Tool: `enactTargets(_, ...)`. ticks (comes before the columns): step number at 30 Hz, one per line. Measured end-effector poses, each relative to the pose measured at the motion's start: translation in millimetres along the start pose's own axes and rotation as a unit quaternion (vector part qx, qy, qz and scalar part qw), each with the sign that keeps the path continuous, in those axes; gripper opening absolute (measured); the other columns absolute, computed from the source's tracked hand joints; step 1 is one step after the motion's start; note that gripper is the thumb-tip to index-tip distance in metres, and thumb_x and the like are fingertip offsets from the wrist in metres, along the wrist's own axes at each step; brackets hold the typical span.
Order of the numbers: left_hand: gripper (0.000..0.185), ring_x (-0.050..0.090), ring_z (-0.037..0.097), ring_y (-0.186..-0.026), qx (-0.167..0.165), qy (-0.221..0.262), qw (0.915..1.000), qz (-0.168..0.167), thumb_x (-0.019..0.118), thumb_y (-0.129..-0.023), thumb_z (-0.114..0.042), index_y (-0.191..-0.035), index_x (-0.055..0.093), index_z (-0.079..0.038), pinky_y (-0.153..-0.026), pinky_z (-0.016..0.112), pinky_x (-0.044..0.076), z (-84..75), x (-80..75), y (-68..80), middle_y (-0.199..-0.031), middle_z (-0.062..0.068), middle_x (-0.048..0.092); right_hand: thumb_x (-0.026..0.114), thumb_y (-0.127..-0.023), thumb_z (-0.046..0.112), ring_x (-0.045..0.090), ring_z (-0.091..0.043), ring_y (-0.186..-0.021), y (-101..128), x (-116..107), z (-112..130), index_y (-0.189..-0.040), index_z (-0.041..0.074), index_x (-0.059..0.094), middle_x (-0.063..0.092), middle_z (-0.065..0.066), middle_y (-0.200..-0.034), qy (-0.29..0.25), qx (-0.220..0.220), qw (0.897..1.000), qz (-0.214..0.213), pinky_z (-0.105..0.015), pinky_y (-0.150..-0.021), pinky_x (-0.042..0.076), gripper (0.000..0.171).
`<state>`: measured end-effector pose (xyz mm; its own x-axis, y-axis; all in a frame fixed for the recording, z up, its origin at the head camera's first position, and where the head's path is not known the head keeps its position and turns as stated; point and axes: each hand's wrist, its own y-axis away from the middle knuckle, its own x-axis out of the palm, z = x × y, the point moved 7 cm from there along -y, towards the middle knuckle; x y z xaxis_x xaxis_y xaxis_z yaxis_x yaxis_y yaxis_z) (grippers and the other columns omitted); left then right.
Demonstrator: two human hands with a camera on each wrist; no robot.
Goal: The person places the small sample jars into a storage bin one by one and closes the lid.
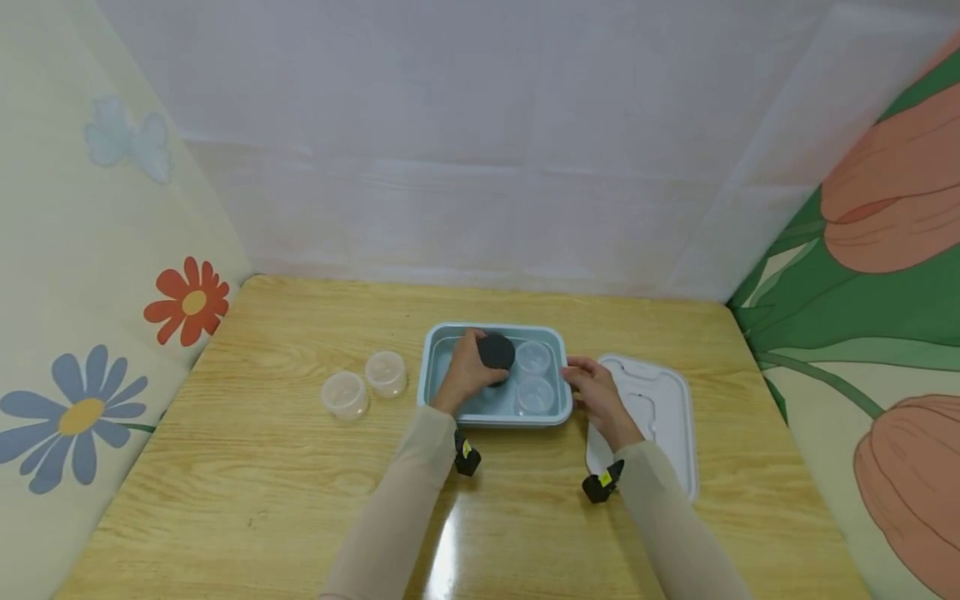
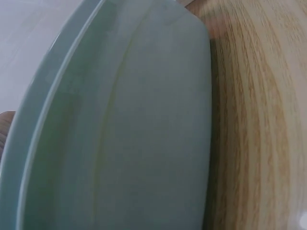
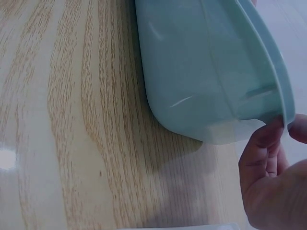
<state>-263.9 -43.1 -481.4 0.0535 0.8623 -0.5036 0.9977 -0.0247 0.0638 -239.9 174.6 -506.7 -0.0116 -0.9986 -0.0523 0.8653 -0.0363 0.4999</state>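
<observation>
Hands meet at the blue box in the middle of the frame. The left hand reaches inside and grips a black lid with curled fingers. The right hand touches the box's right rim, fingers loosely bent, holding nothing. Two clear cups stand inside; two more cups stand left on the desk, a white cover right.

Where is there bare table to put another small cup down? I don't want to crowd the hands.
Free: the wood left of the two clear cups, and the near table in front. Crowded: the blue container, where both hands work, and the white lid beside it.
</observation>
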Motion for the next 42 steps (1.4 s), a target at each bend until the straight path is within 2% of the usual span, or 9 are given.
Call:
enactTargets(6, 0.074, 0.046, 0.041, -0.121, -0.009, -0.012, 0.9998, 0.013, 0.083, -0.070, -0.011, -0.129, 0.040, 0.000, -0.102, 0.051, 0.040, 1.9, 0.2, 1.8, -0.130, 0.028, 0.044, 0.057, -0.093, 0.012, 0.056, -0.006, -0.073, 0.5, 1.2, -0.6, -0.130, 0.003, 0.049, 0.062, 0.012, -0.083, -0.007, -0.017, 1.000, 0.010, -0.023, -0.058, 0.046, 0.040)
enactTargets(11, 0.075, 0.046, 0.040, -0.122, -0.016, -0.017, 0.9995, 0.022, 0.083, -0.071, -0.016, -0.131, 0.040, -0.002, -0.102, 0.050, 0.040, 3.3, -0.7, 1.9, -0.131, 0.027, 0.044, 0.057, -0.093, 0.013, 0.057, -0.006, -0.073, 0.8, 0.7, -0.4, -0.132, 0.002, 0.047, 0.062, 0.011, -0.086, -0.005, -0.023, 1.000, 0.011, -0.023, -0.059, 0.046, 0.042)
enactTargets(23, 0.076, 0.045, 0.039, -0.123, -0.005, -0.009, 0.9993, 0.035, 0.081, -0.074, -0.018, -0.134, 0.038, 0.001, -0.102, 0.049, 0.040, -3.8, -7.3, 5.1, -0.135, 0.025, 0.043, 0.057, -0.094, 0.014, 0.056, -0.006, -0.073, 1.2, 0.1, -1.0, -0.133, 0.003, 0.046, 0.062, 0.010, -0.087, 0.002, -0.018, 1.000, 0.012, -0.022, -0.060, 0.046, 0.043)
enactTargets(33, 0.075, 0.047, 0.038, -0.125, 0.004, 0.011, 0.9993, 0.036, 0.080, -0.074, -0.015, -0.135, 0.039, 0.002, -0.100, 0.049, 0.043, -7.2, -18.3, 9.9, -0.136, 0.027, 0.042, 0.057, -0.093, 0.014, 0.056, -0.007, -0.073, 0.6, -0.9, 0.0, -0.133, 0.004, 0.046, 0.062, 0.010, -0.086, 0.001, -0.009, 1.000, 0.012, -0.022, -0.059, 0.046, 0.042)
enactTargets(42, 0.069, 0.047, 0.039, -0.122, -0.016, 0.020, 0.9987, 0.045, 0.078, -0.077, -0.016, -0.133, 0.041, -0.002, -0.098, 0.049, 0.043, -12.5, -30.6, 18.3, -0.133, 0.024, 0.046, 0.057, -0.094, 0.013, 0.055, -0.007, -0.072, 1.3, 0.6, 0.0, -0.132, 0.004, 0.047, 0.061, 0.011, -0.084, 0.000, -0.009, 1.000, 0.011, -0.022, -0.059, 0.045, 0.041)
